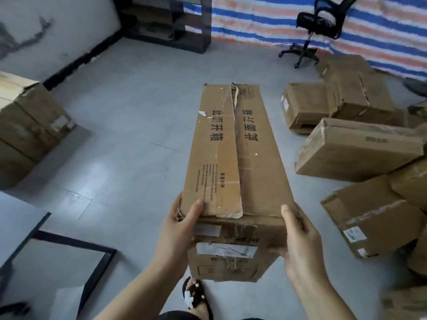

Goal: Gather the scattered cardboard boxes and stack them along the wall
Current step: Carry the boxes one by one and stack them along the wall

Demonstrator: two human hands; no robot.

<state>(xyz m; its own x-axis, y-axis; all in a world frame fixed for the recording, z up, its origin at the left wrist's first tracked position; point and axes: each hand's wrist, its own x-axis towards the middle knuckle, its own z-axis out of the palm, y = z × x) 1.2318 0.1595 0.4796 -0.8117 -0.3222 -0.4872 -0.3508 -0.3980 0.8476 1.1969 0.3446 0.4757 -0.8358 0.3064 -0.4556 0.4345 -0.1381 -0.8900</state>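
While both hands grip it, the long box (235,162) reads 此面开箱.

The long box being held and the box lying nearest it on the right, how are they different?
The long box is gripped at its near end by the left hand and right hand; the tilted box lies untouched among others. The long box is narrower, printed with large characters; the tilted box is plainer. Both are brown cardboard.

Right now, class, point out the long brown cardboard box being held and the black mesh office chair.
long brown cardboard box (242,153), head view, top flap.
black mesh office chair (328,21), head view, mesh backrest.
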